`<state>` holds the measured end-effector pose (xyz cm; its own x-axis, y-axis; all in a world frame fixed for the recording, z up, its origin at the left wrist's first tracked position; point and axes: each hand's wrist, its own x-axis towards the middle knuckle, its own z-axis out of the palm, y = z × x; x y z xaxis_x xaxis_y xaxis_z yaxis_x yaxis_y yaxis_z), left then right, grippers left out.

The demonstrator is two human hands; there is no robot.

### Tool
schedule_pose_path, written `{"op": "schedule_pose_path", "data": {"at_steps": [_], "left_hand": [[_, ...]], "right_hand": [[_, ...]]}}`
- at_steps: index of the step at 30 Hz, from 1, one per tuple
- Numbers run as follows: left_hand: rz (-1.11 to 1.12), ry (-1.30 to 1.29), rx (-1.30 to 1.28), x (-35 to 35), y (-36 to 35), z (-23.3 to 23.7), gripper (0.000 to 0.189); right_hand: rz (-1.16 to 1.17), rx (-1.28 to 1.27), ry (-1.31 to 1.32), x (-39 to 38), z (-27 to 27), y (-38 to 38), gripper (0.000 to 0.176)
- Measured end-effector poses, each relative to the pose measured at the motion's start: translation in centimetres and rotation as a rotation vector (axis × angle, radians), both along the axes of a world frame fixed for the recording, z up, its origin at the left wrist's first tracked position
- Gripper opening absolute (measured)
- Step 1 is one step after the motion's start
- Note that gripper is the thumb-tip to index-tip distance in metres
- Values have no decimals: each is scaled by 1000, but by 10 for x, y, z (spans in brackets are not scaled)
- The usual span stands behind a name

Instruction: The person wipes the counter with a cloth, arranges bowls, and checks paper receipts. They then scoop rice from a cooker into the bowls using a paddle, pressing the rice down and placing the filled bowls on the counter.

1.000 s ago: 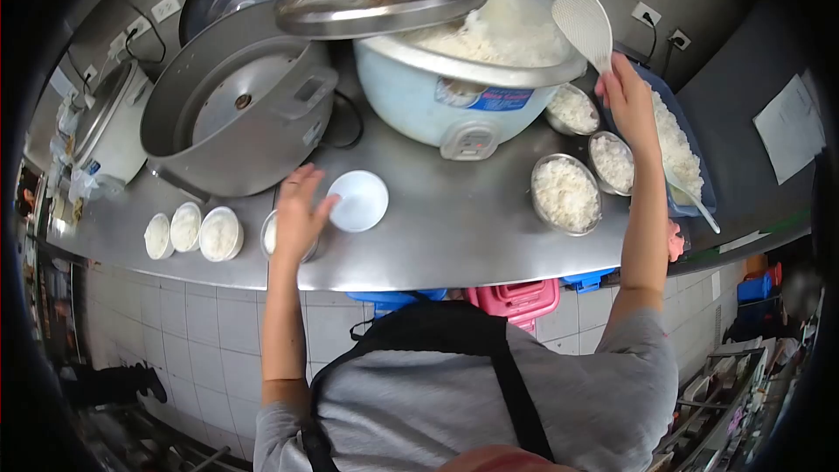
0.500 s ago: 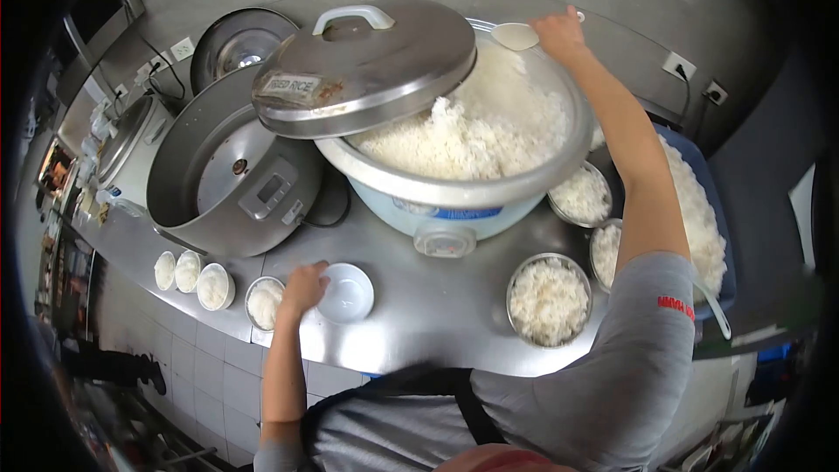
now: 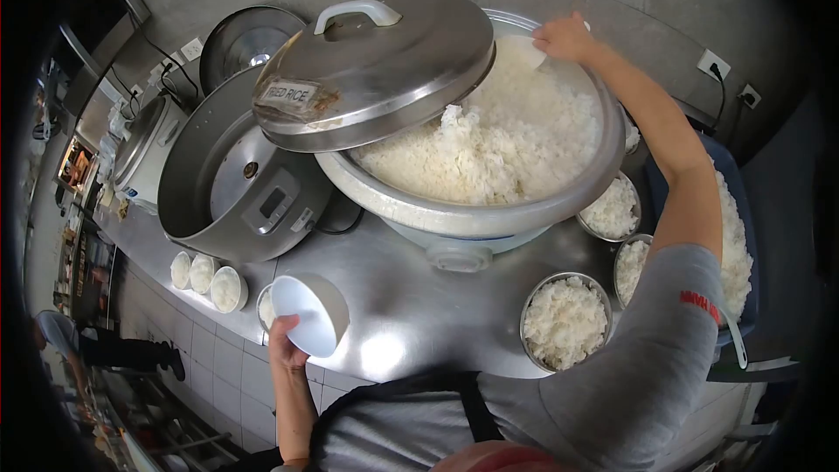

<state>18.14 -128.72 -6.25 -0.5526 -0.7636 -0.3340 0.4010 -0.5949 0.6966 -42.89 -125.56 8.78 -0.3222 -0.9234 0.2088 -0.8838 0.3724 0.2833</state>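
My left hand [image 3: 287, 343] grips an empty white bowl [image 3: 322, 313] by its rim, tilted with its inside towards me. At the far right rim of the big rice cooker [image 3: 384, 201], my right hand [image 3: 566, 38] is closed around a white rice paddle [image 3: 530, 49], its blade down at the rice. A mound of cooked rice [image 3: 489, 144] fills the cooker. The steel lid [image 3: 393, 70], labelled "FRIED RICE", rests over the cooker's left part. Behind the raised bowl, a small bowl of rice [image 3: 265, 308] is mostly hidden.
Three small white cups of rice [image 3: 227, 289] stand at the left table edge. An open grey cooker [image 3: 188, 218] sits behind them. On the right are steel bowls of rice [image 3: 566, 322] and a blue tub [image 3: 732, 166] of rice. A person [image 3: 61, 332] is at far left.
My left hand has picked the white bowl up off the table and tilted it. My right hand has brought the rice paddle down to the rice.
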Motion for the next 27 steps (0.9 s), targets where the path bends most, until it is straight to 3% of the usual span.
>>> {"op": "schedule_pose_path", "data": {"at_steps": [5,9,12,15,18,21,24,27], "left_hand": [[-287,441,-198,-37,-17,56,72],[-517,767,-22,-79,-27,111,79],[-528,766,-30,-119,-25,146,76],[-563,724,-130,-156,-22,164,63],[-554,640,-184,-193,-17,173,63],[-630,581,-230,-225,-10,173,71],[-648,471,-195,-248,0,170,73],[-603,367,-122,-265,13,168,70]], "right_hand": [[9,62,-83,14,-5,14,23],[49,140,-189,33,-8,26,24],[164,152,-181,47,-6,35,20],[17,247,-637,43,7,40,19],[-61,102,-970,19,14,58,18],[-198,245,-1019,11,48,80,21],[-180,270,-1085,-1,70,95,12],[-168,166,-1030,13,108,110,12]]}}
